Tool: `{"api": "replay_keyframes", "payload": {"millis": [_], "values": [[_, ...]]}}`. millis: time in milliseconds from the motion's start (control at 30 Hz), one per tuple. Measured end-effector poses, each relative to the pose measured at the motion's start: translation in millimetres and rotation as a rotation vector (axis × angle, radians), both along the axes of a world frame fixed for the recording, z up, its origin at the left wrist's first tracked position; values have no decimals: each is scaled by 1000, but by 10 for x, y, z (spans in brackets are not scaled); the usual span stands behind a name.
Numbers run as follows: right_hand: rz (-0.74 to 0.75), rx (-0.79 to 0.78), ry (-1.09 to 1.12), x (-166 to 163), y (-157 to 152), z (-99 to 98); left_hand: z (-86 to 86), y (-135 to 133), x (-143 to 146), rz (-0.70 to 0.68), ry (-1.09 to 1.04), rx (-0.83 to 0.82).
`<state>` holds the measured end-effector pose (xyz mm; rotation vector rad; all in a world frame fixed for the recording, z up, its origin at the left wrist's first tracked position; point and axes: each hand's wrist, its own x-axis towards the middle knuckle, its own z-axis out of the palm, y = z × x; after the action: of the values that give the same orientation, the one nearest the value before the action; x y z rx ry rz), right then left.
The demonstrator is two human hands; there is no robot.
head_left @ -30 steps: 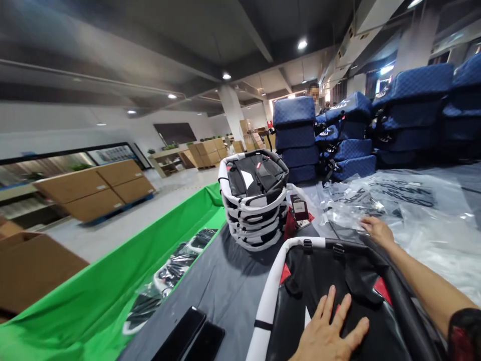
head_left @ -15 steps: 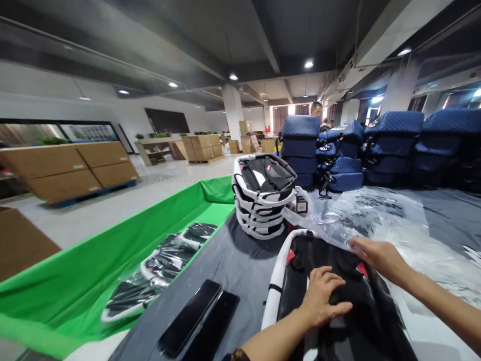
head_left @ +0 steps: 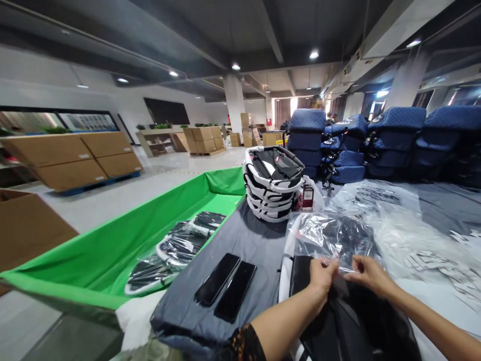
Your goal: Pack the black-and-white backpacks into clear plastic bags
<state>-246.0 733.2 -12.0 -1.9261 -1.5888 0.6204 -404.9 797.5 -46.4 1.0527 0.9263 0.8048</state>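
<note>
In front of me lies a flat black bag-like item with a white padded rim [head_left: 287, 281]. A clear plastic bag [head_left: 330, 233] covers its far part. My left hand [head_left: 322, 277] is closed, its fingertips pinching the near edge of the plastic over the black surface. Close by on the right, my right hand [head_left: 370, 276] also pinches that edge between thumb and fingers. Beyond them stands a stack of similar black items with white rims [head_left: 272, 183], with a dark hang tag [head_left: 307, 195] at its right side.
Two dark phones [head_left: 236, 291] lie on the grey cloth at left. A green-lined bin [head_left: 75, 260] beside the table holds several plastic-wrapped items [head_left: 178, 245]. Clear plastic bags [head_left: 424, 245] spread at right. Blue quilted cases [head_left: 306, 123] are piled behind, where a person partly shows.
Plastic now covers the far part of the black item. My left hand has gone from spread on the item to pinching the plastic; my right hand has come nearer to me.
</note>
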Motion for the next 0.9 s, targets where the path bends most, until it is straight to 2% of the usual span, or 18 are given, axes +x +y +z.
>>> {"api": "replay_keyframes", "payload": {"millis": [67,100,200,233,300,433,500,600,700,733,800,867,900], "values": [[91,-94,271,47,39,100,1,109,-50,24,21,97],[86,-110,376,90,59,161,2,160,-96,19,30,142],[-115,9,498,206,131,327,-9,262,-298,-14,63,252],[-174,58,495,207,157,362,-16,277,-370,-14,79,276],[-185,99,461,106,200,379,-25,288,-485,5,118,312],[1,133,230,-346,229,242,1,288,-529,6,183,390],[37,158,162,-466,264,174,33,295,-509,-26,225,438],[-76,207,226,-317,392,190,101,245,-584,-58,345,518],[-259,318,252,-16,541,315,221,-16,-804,-108,521,626],[-302,358,243,39,574,356,279,-153,-878,-123,608,720],[-343,430,200,21,598,414,419,-434,-973,-102,754,1043],[-313,481,142,-154,560,434,581,-607,-970,24,814,1435],[-274,490,125,-274,520,434,661,-613,-939,117,815,1570]]}}
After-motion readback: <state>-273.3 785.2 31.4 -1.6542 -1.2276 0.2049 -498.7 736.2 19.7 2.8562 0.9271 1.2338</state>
